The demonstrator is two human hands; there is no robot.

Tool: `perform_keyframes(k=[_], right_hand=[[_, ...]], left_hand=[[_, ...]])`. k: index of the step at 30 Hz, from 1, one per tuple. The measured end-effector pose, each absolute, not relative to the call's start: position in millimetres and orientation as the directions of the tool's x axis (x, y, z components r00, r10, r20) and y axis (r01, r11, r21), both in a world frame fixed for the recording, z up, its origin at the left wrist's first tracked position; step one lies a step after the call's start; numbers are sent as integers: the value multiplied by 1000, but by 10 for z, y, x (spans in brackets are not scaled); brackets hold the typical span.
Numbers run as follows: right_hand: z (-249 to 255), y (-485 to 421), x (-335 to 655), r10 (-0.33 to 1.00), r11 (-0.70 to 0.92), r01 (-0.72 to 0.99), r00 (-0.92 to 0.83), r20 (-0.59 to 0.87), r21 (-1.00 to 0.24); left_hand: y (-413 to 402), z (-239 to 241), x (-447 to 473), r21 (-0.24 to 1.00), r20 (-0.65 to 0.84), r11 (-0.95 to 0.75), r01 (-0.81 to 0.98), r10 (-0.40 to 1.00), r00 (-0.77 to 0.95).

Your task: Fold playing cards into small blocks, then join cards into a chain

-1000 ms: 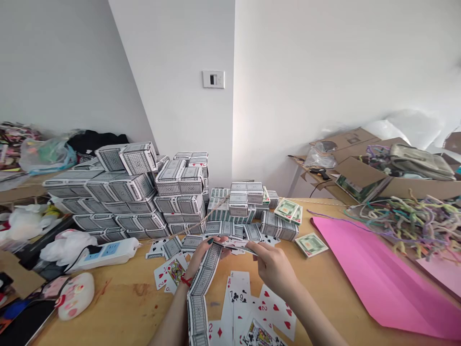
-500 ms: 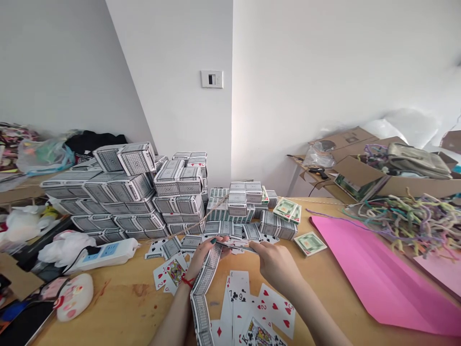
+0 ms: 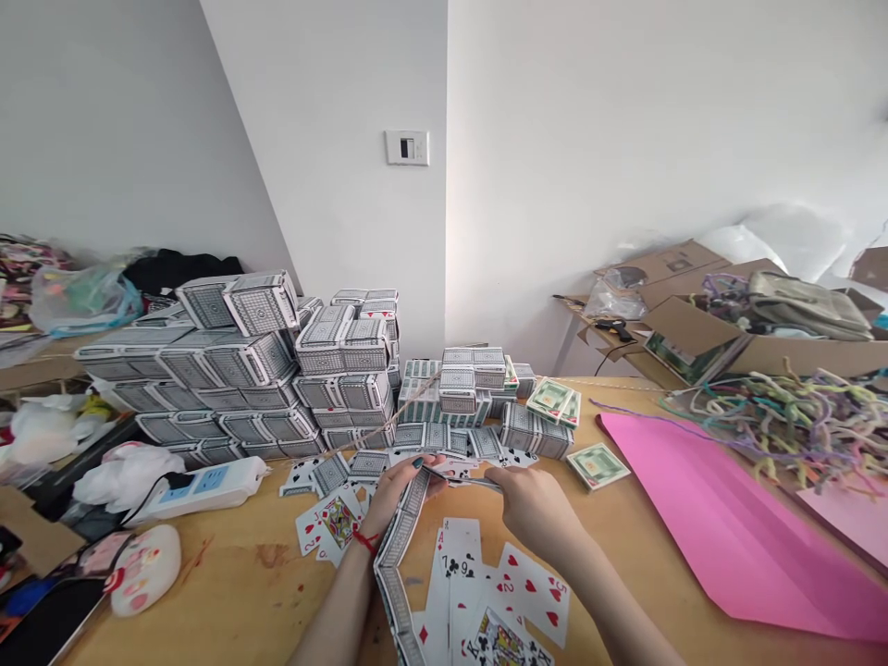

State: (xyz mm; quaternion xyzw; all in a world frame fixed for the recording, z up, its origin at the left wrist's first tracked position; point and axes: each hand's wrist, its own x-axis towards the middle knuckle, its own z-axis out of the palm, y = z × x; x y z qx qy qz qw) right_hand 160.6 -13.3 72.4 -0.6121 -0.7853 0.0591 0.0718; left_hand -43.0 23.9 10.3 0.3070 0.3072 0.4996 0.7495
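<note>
My left hand [image 3: 397,488] and my right hand [image 3: 533,504] meet over the wooden table [image 3: 250,578], both pinched on a flat piece of joined playing cards [image 3: 462,475] held level between them. A long strip of joined cards [image 3: 395,564], patterned backs showing, hangs from that piece down past my left wrist. Under my right forearm lie face-up playing cards [image 3: 496,592] joined in a sheet, with hearts, clubs and a face card. More loose cards [image 3: 333,518] sit left of my left hand.
A big pile of boxes built from cards [image 3: 270,370] fills the table behind my hands. Small green card packs [image 3: 598,465] lie to the right, beside pink paper [image 3: 728,527] and tangled pipe cleaners [image 3: 777,416]. A power strip [image 3: 204,486] and a plush toy [image 3: 142,569] lie left.
The hanging card strip has swung a little to the right and my hands have closed in slightly on the flat card piece. The camera has tilted up a touch.
</note>
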Motion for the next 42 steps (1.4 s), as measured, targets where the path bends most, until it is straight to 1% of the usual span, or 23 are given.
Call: perform_keyframes(k=[3, 7, 14, 17, 23, 27, 34, 42], right_hand=[[708, -132, 1580, 972, 236, 959, -234, 30, -159], [678, -114, 1574, 971, 239, 963, -237, 24, -125], [633, -75, 1656, 963, 269, 941, -270, 26, -207], [632, -73, 1646, 962, 267, 938, -275, -3, -222], [611, -71, 1570, 960, 250, 949, -268, -74, -190], [568, -62, 1551, 960, 255, 947, -273, -68, -197], [500, -55, 1499, 959, 263, 951, -276, -62, -165], [455, -55, 1438, 964, 239, 960, -253, -86, -148]], left_hand=[[234, 108, -413, 756, -149, 303, -580, 943, 298], [227, 102, -399, 772, -126, 274, -574, 951, 284], [222, 103, -391, 801, -150, 285, -527, 947, 284], [225, 110, -380, 811, -152, 283, -512, 947, 283], [220, 90, -335, 804, -171, 296, -516, 946, 276], [205, 75, -305, 811, -164, 294, -507, 944, 285], [198, 53, -289, 833, -151, 279, -477, 945, 288], [211, 24, -284, 843, -147, 275, -463, 945, 293]])
